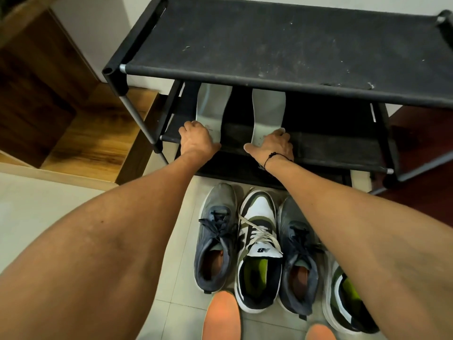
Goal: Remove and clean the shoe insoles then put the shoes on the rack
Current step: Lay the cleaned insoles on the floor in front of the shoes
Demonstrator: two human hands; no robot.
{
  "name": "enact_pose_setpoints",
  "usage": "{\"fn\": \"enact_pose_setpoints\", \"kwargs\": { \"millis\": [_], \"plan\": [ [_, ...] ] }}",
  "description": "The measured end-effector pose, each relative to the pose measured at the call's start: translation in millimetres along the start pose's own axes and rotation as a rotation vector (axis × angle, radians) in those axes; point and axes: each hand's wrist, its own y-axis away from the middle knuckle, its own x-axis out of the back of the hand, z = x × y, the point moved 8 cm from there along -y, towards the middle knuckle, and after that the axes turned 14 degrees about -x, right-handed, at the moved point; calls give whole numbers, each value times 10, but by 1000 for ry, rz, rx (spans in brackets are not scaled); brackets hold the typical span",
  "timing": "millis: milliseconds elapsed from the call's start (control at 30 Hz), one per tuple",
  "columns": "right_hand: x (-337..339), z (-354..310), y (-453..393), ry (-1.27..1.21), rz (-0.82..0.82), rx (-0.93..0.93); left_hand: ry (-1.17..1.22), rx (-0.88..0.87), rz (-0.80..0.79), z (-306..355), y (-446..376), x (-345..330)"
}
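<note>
Closest to me, at the bottom edge, I see two orange insoles (pixel 221 315) lying on the pale tiled floor (pixel 171 322), the right one only partly in view. Just beyond them four shoes stand in a row, toes toward the rack: a gray shoe (pixel 215 238) on the left, a white and green sneaker (pixel 259 251) beside it with a yellow-green insole still inside, a second gray shoe (pixel 297 256), and another white and green sneaker (pixel 348 300) half hidden under my right forearm. Both gray shoes show an orange-brown lining inside. My arms reach past the shoes to the middle shelf (pixel 331 148) of the black shoe rack (pixel 282 45). My left hand (pixel 197 141) has its fingers curled over the near end of a light gray insole (pixel 212 104), holding it against the shelf. My right hand (pixel 272 146), with a dark bead bracelet (pixel 275 158) at the wrist, grips the near end of a second light gray insole (pixel 268 106) the same way. Both insoles lie lengthwise on that shelf, apart from each other, their far ends running back under the dusty top shelf. To the left of the rack sits a wooden step (pixel 98 133).
</note>
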Motion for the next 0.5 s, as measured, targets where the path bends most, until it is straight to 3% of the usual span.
{"fn": "enact_pose_setpoints", "kwargs": {
  "millis": [233,500],
  "plan": [
    [-7,-26,-11,9,83,38,-23,-32,17,-23,-12,-18],
    [26,41,105,-31,11,-14,-11,17,32,9,88,15]
  ]
}}
